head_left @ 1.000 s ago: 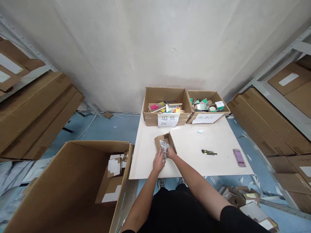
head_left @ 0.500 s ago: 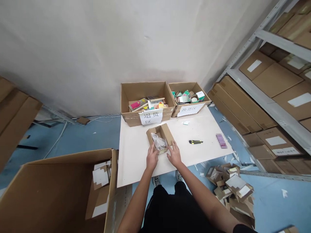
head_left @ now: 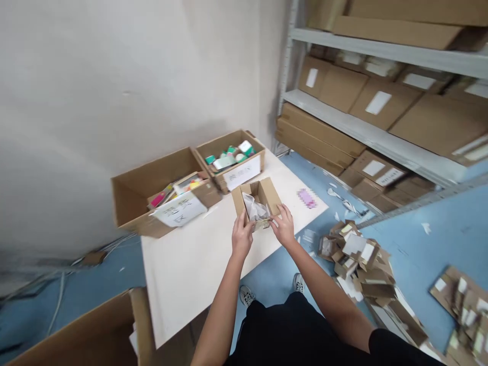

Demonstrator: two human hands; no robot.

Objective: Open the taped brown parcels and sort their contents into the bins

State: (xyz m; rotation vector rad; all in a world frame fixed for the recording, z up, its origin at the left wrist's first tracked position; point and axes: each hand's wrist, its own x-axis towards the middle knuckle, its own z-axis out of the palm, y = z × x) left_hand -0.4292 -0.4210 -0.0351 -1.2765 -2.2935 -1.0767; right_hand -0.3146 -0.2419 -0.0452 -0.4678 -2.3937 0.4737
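My left hand (head_left: 242,237) and my right hand (head_left: 282,225) grip the near corners of a small open cardboard box (head_left: 270,195) from both sides. Its flaps stand up, and a crumpled translucent plastic bag (head_left: 254,208) lies inside. What the bag contains is not clear. The box is in front of a carton (head_left: 244,174) with a white handwritten sign, holding green and white packages. Whether it rests on the white table (head_left: 183,274) or is raised above it I cannot tell.
A larger carton (head_left: 131,201) with books stands at the table's back left. A big open carton (head_left: 141,320) is at lower left. Flattened boxes (head_left: 358,259) are heaped on the floor to the right, near shelves (head_left: 381,137) of cartons. A blurred-out purple item (head_left: 307,198) lies on the table.
The view has swung to the right. Both hands have moved the small box rightward, from before the book carton to before the other one. The utility knife on the table is out of sight.
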